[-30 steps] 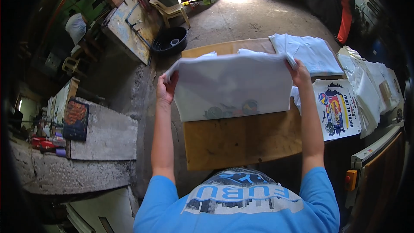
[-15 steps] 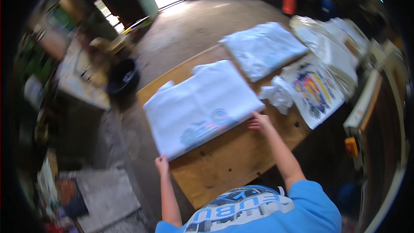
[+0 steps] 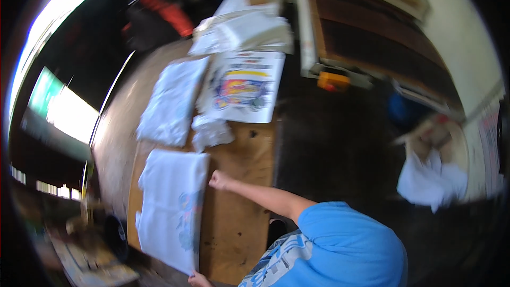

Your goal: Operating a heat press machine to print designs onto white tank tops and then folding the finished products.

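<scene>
A folded white garment [image 3: 164, 202] with a faint colourful print near one edge lies on the wooden board table [image 3: 239, 223]. My left hand [image 3: 197, 279], at the bottom of the head view, pinches the garment's near corner. My right hand [image 3: 219, 179] is closed, just beside the garment's upper right edge; whether it holds anything is unclear. Above lie another folded white stack [image 3: 172, 98], a crumpled white piece [image 3: 211, 135] and a printed white sheet [image 3: 241, 95].
Piled white sheets [image 3: 244, 34] cover the table's far end. A machine with a dark panel [image 3: 372, 37] and orange switch box [image 3: 333, 81] stands right. A chair with white cloth [image 3: 433, 178] is at lower right. A dark tub [image 3: 117, 236] sits left of the table.
The garment has been lowered from raised in both hands onto the table. The view has swung to the right. My right hand has moved slightly off the garment's edge.
</scene>
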### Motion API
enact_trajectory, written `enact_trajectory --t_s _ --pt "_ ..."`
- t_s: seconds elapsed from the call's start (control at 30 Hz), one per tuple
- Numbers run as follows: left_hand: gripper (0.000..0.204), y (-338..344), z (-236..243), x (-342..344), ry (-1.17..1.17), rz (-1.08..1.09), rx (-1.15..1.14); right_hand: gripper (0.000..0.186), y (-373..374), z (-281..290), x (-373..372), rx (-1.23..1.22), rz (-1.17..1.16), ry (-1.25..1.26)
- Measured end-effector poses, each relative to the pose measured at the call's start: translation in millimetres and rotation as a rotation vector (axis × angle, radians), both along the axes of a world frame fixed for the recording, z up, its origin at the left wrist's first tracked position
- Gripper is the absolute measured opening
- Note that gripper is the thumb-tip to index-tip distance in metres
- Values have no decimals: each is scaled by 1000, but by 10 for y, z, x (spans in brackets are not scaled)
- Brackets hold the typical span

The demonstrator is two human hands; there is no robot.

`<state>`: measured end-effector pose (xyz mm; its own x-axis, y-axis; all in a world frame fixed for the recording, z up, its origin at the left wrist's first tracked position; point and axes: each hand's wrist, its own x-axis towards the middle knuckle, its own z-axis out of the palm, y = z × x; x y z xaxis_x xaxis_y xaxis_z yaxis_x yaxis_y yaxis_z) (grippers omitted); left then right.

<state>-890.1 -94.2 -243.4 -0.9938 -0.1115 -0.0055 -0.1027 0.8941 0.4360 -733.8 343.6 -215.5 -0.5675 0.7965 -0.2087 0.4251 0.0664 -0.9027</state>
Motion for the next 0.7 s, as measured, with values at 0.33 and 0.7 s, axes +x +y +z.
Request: enact_trajectory --t_s 0.33,0.7 --pt "38 2633 765 2385 118 -1103 185 13 -1123 382 4073 -457 -11 -21" --pt "25 4183 1010 5957 -329 -2348 230 10 -3187 1229 7963 180 -2133 476"
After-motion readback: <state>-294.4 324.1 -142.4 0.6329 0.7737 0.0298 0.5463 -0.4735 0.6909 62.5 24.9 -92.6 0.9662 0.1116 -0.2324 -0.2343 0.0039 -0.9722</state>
